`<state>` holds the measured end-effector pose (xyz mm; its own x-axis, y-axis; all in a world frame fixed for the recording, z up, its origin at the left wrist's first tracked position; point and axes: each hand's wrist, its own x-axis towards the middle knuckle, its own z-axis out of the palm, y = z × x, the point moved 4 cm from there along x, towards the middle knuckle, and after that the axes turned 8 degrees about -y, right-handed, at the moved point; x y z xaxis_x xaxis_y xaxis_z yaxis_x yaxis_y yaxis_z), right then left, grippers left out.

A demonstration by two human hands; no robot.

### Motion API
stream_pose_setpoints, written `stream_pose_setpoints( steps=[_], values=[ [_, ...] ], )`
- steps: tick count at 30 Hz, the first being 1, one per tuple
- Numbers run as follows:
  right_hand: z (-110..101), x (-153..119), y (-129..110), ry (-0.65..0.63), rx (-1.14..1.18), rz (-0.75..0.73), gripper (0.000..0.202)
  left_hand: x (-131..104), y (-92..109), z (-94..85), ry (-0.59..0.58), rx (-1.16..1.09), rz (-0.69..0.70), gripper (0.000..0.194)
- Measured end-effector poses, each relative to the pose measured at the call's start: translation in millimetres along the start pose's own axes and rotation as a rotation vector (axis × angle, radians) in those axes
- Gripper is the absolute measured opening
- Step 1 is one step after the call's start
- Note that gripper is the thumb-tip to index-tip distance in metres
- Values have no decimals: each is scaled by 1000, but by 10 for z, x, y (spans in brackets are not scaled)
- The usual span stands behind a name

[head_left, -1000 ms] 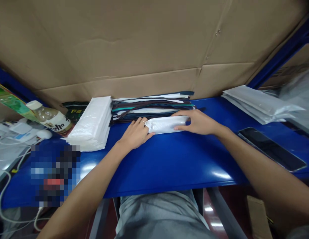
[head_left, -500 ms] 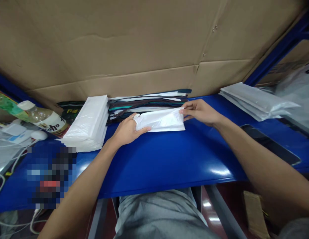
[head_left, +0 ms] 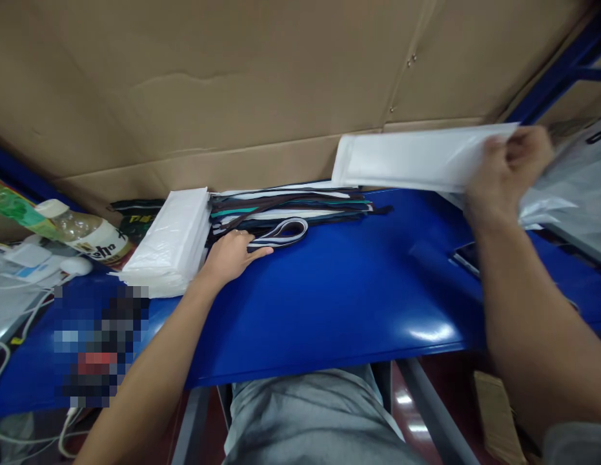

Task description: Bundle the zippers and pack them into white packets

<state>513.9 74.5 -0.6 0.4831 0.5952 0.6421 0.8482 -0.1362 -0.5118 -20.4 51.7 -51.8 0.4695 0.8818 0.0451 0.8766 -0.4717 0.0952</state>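
Striped strap (head_left: pixel 281 241) lies looped on the table (head_left: pixel 329 310), end gripped by the left hand (head_left: pixel 228 257). The blurred right hand (head_left: pixel 510 174) holds a white padded envelope (head_left: pixel 407 158) raised, apart from it. Folding appears done; the strap is unbagged, the strap pile (head_left: pixel 290 210) behind likewise.

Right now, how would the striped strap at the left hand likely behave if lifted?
The striped strap is probably floppy: it bends back in a rounded loop beside the left hand. Its band looks thin, so it is likely light. Its unheld loop could sag.
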Motion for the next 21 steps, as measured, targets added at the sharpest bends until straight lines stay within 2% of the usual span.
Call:
stream_pose_setpoints(
  steps=[1,2,3,5,7,9,11,13,15,16,18,20,21],
  values=[
    [-65,20,22,100,88,65,46,-5,16,-4,11,22,-4,62],
    [-91,17,20,133,195,114,45,-13,30,-24,24,40,-7,61],
    [-80,-5,-14,97,305,136,44,-22,44,-63,39,50,-8,60],
    [1,-129,-168,-68,500,123,39,-53,86,-206,95,40,-7,60],
    [111,-361,-428,-284,622,62,39,-102,180,-409,190,-32,1,55],
    [229,-674,-771,-563,759,-7,42,-159,355,-593,262,-183,20,47],
    [284,-984,-1110,-735,803,-50,44,-198,603,-681,202,-374,59,48],
    [278,-1209,-1372,-782,848,-84,47,-227,856,-697,45,-449,111,51],
    [247,-1330,-1504,-775,921,-131,52,-265,959,-743,-47,-460,122,50],
    [241,-1359,-1518,-786,956,-160,54,-288,914,-801,-43,-456,97,48],
    [259,-1381,-1467,-853,977,-228,54,-355,615,-990,63,-433,-20,47],
    [309,-1377,-1363,-931,907,-304,52,-463,115,-1234,225,-305,-175,52],
    [336,-1373,-1314,-954,852,-343,50,-523,-164,-1341,270,-241,-242,55]
  ],
)
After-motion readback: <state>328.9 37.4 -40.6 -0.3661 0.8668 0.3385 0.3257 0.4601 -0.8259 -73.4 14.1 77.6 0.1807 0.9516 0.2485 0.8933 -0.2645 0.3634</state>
